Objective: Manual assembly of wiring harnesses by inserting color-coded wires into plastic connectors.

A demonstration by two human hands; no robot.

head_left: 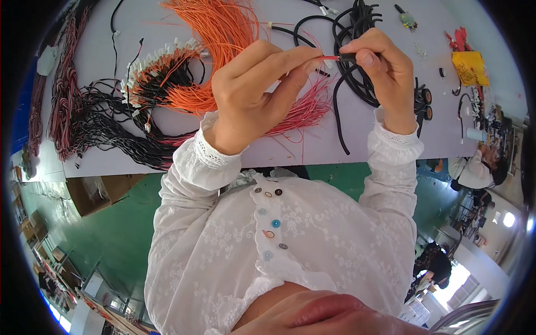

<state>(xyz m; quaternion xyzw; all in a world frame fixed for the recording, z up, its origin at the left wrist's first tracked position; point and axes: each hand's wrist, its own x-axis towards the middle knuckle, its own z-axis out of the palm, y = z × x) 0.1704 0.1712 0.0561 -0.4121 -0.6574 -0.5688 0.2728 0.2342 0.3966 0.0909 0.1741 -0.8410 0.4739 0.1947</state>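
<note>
In front of my chest, over the table, my two hands come close together. The fingertips of my left hand (254,89) are closed in a pinch on thin red wire (329,58). My right hand (388,70) pinches the end of a black cable (347,57) between thumb and forefinger. The red wire meets that black end between my hands; how they join is too small to make out. Beneath my left hand lies a spread of loose pink-red wires (304,109). Behind and below my right hand is a coil of thick black cables (357,86).
A large bundle of orange wires (223,25) lies left of centre, beside black wires (111,125) with white connectors (131,84). Dark red-black wire hanks (66,106) hang farther left. Scissors (427,103), a yellow bag (470,68) and a small green-handled tool (407,21) lie to the right.
</note>
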